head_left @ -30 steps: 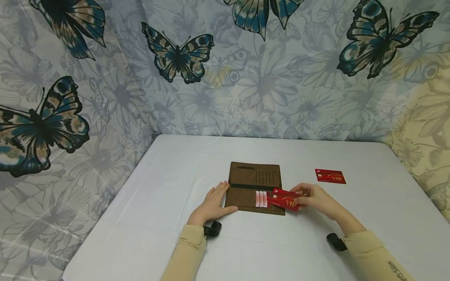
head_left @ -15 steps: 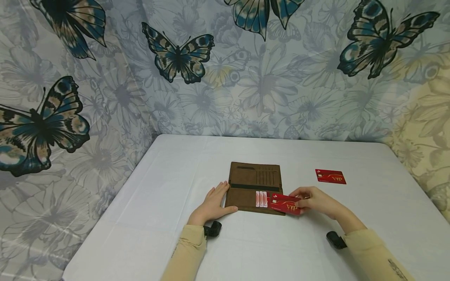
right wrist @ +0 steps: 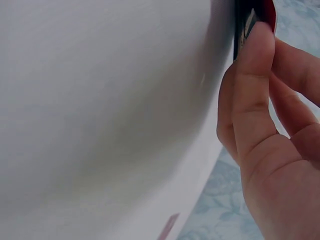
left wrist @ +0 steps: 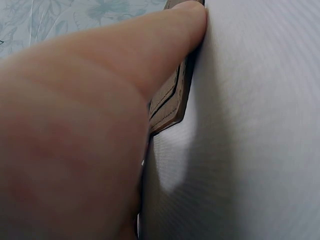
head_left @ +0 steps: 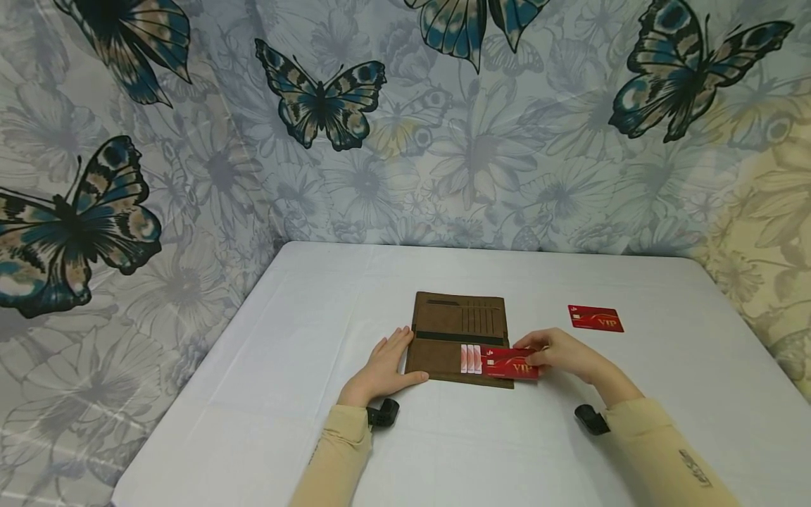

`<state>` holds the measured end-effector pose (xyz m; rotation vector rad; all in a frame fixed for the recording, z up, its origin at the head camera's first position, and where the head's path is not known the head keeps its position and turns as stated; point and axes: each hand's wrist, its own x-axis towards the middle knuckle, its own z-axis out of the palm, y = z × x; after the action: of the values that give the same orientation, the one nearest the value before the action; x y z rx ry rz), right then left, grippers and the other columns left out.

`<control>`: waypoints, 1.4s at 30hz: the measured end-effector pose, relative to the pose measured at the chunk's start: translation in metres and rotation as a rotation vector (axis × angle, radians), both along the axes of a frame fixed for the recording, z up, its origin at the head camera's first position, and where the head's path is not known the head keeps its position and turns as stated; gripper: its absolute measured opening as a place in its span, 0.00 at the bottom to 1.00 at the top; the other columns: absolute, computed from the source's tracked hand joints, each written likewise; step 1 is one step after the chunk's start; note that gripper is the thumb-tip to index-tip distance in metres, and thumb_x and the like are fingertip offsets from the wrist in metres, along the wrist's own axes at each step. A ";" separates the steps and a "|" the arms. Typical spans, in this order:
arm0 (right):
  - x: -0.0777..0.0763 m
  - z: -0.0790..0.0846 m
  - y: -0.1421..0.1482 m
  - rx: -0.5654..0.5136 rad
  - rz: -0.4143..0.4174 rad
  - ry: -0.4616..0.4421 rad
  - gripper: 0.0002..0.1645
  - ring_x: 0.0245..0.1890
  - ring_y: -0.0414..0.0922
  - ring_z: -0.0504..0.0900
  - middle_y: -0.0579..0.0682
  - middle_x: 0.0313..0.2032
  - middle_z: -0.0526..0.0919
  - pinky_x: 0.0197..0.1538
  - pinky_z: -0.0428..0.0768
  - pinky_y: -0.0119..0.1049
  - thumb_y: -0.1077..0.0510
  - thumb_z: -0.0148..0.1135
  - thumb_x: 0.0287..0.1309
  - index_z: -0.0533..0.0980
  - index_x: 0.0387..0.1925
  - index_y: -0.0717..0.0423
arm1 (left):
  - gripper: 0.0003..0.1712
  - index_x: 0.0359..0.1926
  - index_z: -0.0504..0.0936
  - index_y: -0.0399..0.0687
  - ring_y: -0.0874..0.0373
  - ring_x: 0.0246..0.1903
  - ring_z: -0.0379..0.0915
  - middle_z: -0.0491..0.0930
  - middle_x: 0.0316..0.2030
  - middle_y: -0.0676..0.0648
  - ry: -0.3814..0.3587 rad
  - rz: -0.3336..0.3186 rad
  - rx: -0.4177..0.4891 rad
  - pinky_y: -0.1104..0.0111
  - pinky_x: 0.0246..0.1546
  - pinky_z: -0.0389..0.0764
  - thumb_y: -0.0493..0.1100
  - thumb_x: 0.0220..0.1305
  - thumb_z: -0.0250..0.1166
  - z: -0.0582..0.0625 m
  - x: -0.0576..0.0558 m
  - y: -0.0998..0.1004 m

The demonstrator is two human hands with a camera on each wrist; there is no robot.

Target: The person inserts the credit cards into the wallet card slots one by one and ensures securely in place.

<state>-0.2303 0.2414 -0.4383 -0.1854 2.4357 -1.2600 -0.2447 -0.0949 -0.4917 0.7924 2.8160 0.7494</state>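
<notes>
A brown wallet lies unfolded on the white table, card slots in its upper half and a dark band across its middle. My left hand rests at its left edge with fingers extended, the thumb on the lower left corner. With thumb and fingers, my right hand pinches a red VIP card over the right side of the wallet's lower half. Left of that card show several pale pink-white strips. In the right wrist view the right hand hides most of the card.
A second red VIP card lies flat on the table, right of the wallet. Butterfly-print fabric hangs behind the table. Each wrist wears a small black camera.
My right hand has straightened the tilted card and shifted it slightly left, closer to the pale strips. The left hand and the wallet stay where they were.
</notes>
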 end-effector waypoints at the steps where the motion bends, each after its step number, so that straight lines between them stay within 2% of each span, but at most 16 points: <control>1: 0.000 0.000 -0.001 0.011 -0.002 0.002 0.19 0.38 0.49 0.68 0.55 0.41 0.73 0.35 0.73 0.37 0.63 0.58 0.47 0.74 0.44 0.60 | 0.52 0.65 0.47 0.42 0.58 0.63 0.33 0.43 0.65 0.47 -0.001 0.000 0.000 0.61 0.60 0.36 0.69 0.49 0.53 0.000 0.000 0.000; 10: -0.004 -0.001 -0.006 0.089 -0.003 0.035 0.18 0.42 0.50 0.67 0.55 0.43 0.73 0.39 0.73 0.41 0.63 0.58 0.46 0.75 0.43 0.57 | 0.51 0.65 0.48 0.41 0.56 0.63 0.34 0.43 0.65 0.46 -0.009 -0.006 0.008 0.59 0.60 0.37 0.68 0.50 0.53 0.003 0.002 0.000; 20: -0.006 -0.008 -0.018 0.124 -0.022 0.055 0.17 0.38 0.48 0.68 0.53 0.38 0.74 0.37 0.74 0.39 0.62 0.60 0.46 0.74 0.42 0.59 | 0.51 0.65 0.48 0.42 0.57 0.63 0.34 0.43 0.65 0.46 -0.009 -0.003 -0.002 0.60 0.60 0.36 0.68 0.50 0.54 0.004 0.002 0.000; 27: -0.006 -0.008 -0.026 0.106 -0.034 0.073 0.13 0.29 0.45 0.70 0.51 0.28 0.73 0.29 0.74 0.34 0.65 0.60 0.46 0.72 0.37 0.62 | 0.51 0.65 0.47 0.42 0.57 0.63 0.34 0.43 0.65 0.46 -0.012 -0.006 0.005 0.60 0.60 0.36 0.67 0.50 0.53 0.003 0.001 0.001; 37: -0.007 -0.004 -0.029 0.106 -0.080 0.068 0.12 0.27 0.44 0.70 0.51 0.27 0.73 0.28 0.75 0.34 0.64 0.61 0.46 0.73 0.36 0.62 | 0.51 0.65 0.47 0.43 0.58 0.63 0.33 0.42 0.65 0.47 -0.008 -0.003 0.002 0.61 0.60 0.35 0.68 0.50 0.53 0.003 0.000 0.000; 42: -0.006 -0.003 -0.032 0.155 -0.085 0.091 0.12 0.26 0.44 0.69 0.50 0.26 0.72 0.26 0.73 0.34 0.64 0.61 0.45 0.74 0.36 0.61 | 0.51 0.65 0.48 0.43 0.58 0.63 0.33 0.43 0.65 0.47 -0.012 0.005 0.001 0.61 0.60 0.36 0.68 0.49 0.54 0.002 0.001 0.001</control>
<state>-0.2365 0.2097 -0.4417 -0.0987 2.6321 -1.1133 -0.2441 -0.0938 -0.4897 0.7790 2.8083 0.7534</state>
